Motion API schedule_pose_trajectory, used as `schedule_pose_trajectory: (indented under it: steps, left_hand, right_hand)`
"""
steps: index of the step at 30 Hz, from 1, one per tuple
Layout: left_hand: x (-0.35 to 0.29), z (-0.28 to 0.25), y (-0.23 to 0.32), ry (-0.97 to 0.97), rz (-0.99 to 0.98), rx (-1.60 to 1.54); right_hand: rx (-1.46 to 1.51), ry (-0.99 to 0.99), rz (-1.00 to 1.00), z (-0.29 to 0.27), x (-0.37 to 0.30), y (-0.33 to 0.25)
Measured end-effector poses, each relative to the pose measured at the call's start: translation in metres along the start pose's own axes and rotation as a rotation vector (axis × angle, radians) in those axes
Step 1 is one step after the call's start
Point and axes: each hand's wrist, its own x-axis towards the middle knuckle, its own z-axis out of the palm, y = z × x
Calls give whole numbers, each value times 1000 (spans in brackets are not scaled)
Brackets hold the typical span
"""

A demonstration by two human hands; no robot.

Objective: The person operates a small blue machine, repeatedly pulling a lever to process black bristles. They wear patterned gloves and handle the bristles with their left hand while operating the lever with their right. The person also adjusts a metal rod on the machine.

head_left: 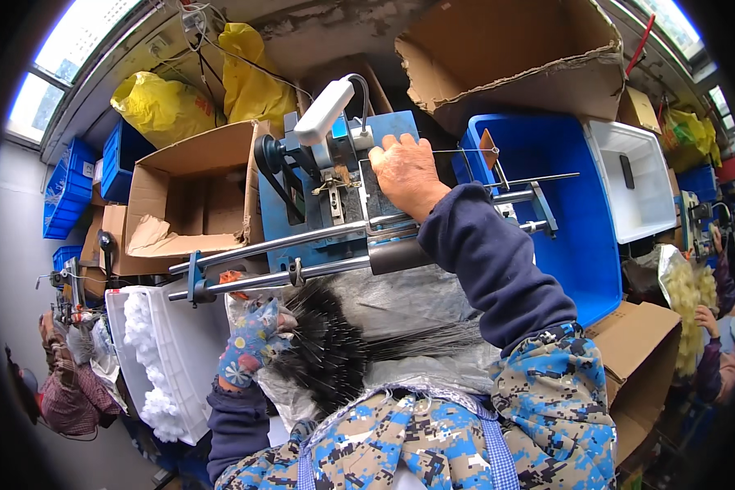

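1. White tub (194,363), tilted, with white fluffy tufts (149,359) along its left side.
2. Cardboard box (151,196), open, behind the tub and left of the machine.
3. Left hand (260,336), in a floral covering, at the left edge of the black bristles; cannot tell whether its fingers close on them.
4. Black bristles (327,351), one fanned mass, below the machine's rails, before the person's apron.
5. Blue machine (335,208), two metal rails across its front.
6. Right hand (408,175), bare, fingers bent over the machine; what they grip is hidden.
7. Blue bin (576,269), right of the machine.
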Motion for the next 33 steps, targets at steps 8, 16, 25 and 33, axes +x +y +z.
schedule_pose_trajectory:
  steps: [8, 16, 25, 33]
  left_hand:
    - [-3, 3, -8, 57, -69, 47]
    - [-11, 14, -34, 224, 29, 166]
    - [5, 21, -3, 467, 246, 170]
    - [15, 29, 17, 419, 161, -47]
  right_hand:
    - [-21, 80, -47, 5, -2, 3]
    - [-23, 69, -51, 3, -3, 3]
    - [16, 65, -64, 3, -4, 5]
    - [172, 7, 37, 12, 4, 8]
